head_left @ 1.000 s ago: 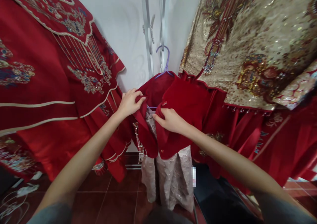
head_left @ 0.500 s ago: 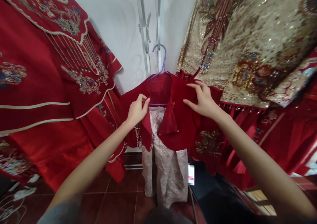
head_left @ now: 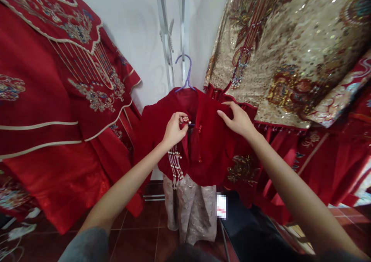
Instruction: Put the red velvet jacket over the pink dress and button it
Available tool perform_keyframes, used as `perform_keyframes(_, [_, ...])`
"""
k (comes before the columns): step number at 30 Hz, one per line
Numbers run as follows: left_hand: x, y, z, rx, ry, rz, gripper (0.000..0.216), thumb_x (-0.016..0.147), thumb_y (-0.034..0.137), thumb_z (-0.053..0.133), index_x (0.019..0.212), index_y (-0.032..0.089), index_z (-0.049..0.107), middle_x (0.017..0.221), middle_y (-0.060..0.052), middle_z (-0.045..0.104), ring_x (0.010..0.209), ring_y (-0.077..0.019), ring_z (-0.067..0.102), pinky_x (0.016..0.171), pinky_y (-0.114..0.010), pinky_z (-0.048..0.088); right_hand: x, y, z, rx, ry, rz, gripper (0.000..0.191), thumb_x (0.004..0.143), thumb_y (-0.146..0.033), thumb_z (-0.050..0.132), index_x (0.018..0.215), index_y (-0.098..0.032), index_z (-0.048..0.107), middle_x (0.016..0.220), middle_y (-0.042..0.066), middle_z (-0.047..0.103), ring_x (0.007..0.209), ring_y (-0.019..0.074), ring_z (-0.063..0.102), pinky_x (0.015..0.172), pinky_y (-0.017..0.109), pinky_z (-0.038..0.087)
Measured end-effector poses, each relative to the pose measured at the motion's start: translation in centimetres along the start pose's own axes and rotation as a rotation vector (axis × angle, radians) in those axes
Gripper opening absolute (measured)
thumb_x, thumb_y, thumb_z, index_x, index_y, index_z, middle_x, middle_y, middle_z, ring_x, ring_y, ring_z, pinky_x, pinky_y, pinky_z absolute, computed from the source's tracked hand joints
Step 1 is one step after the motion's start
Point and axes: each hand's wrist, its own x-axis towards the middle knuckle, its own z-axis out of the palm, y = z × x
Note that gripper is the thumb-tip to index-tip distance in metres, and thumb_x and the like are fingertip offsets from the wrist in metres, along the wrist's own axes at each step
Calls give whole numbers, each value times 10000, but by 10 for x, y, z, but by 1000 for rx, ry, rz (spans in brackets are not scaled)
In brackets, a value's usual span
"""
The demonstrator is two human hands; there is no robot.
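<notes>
Jacket [head_left: 214, 134] hung on hanger [head_left: 190, 67]; front closure apparently left. Below hanger, your left hand [head_left: 174, 130] pinches jacket at ornament [head_left: 186, 119]. Lower right of hanger, your right hand [head_left: 238, 119]: thumb, fingers apart.

Pale metal uprights [head_left: 162, 20] stand before a white wall [head_left: 130, 14], its lower edge dark red above a reddish-brown tiled floor [head_left: 142, 239].

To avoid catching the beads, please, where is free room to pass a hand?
In front of the white wall, between the embroidered red garment and metal uprights; lower, above the tiles left of the pale brocade. Crowded: right of the red jacket, where the sequined garment hangs.
</notes>
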Motion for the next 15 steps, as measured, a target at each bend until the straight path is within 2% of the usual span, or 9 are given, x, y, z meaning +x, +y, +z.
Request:
perform_keyframes(3, [-13,-5,1,30,59,-2,300,793,124,583,1075,221,552,928,-42,571,832,-160,573,806,-313,484,-12,-11,5,-92,182,47,465,885,-456,507,1254,-172,506,1297,194,508,1237,367,444,982,587,373])
perform_keyframes(5, [-20,-3,0,36,70,-9,316,826,159,578,1127,253,561,942,-42,593,864,-169,594,816,-316,492,-23,-25,12,-17,200,-7,330,902,-361,485,1185,-203,547,1279,166,520,1234,335,455,1000,564,382])
perform_keyframes(8, [-31,1,-2,17,115,-50,321,869,223,565,1180,296,543,982,-42,640,924,-182,626,810,-322,509,-37,-45,25,291,29,-74,209,912,-289,457,1079,-238,572,1112,110,585,1040,245,584,904,443,504])
perform_keyframes(11, [-37,1,-2,-34,171,-100,302,874,275,584,1163,292,498,984,-36,666,928,-177,658,806,-317,524,-42,-55,35,555,-108,-55,261,904,-289,484,1156,-242,528,1117,96,583,1012,205,605,857,379,548])
perform_keyframes(15, [-37,-3,-1,-84,225,-125,237,842,324,638,995,254,470,948,-37,664,903,-172,679,827,-320,533,-35,-60,41,647,-227,-77,256,879,-297,552,1125,-227,552,1073,75,617,958,184,622,855,376,552])
